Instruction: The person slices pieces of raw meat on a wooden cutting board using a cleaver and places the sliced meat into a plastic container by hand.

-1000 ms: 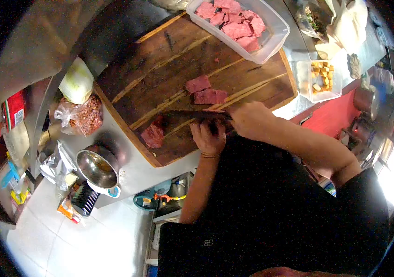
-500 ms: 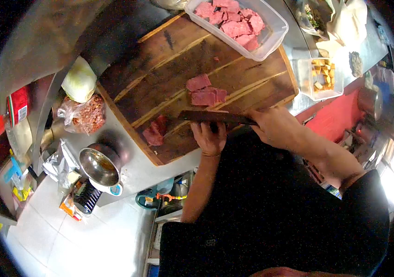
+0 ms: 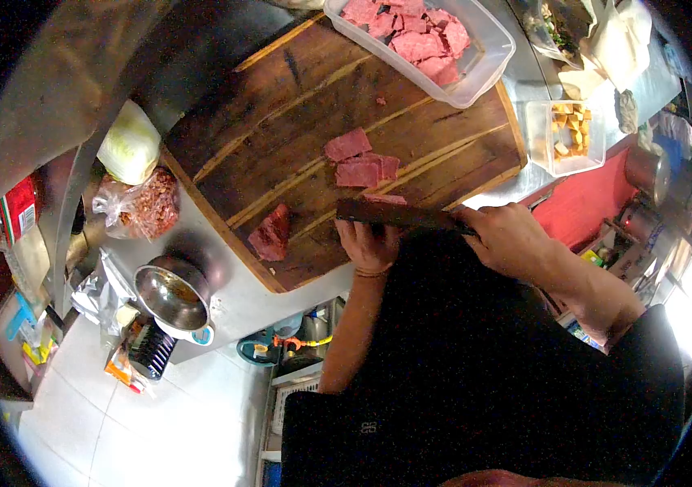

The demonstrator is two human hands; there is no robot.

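My right hand (image 3: 504, 233) is closed round the handle of a dark-bladed knife (image 3: 394, 213). The blade lies across the near part of the wooden cutting board (image 3: 281, 122). Just behind it, my left hand (image 3: 368, 246) is near the board's edge, its fingertips and whatever they hold hidden by the blade. A thin meat strip (image 3: 385, 199) lies along the blade's far side. Farther up are several flat meat slices (image 3: 360, 169). To the left sits a larger meat chunk (image 3: 270, 234).
A clear container of meat pieces (image 3: 488, 61) overlaps the board's far corner. Right of it is a tub of yellowish cubes (image 3: 534, 138). On the left are a cabbage (image 3: 131, 144), a bag of minced meat (image 3: 147, 204) and a metal bowl (image 3: 171, 294).
My right hand and the knife have moved right and slightly toward me. The thin meat strip beyond the blade now shows more clearly.
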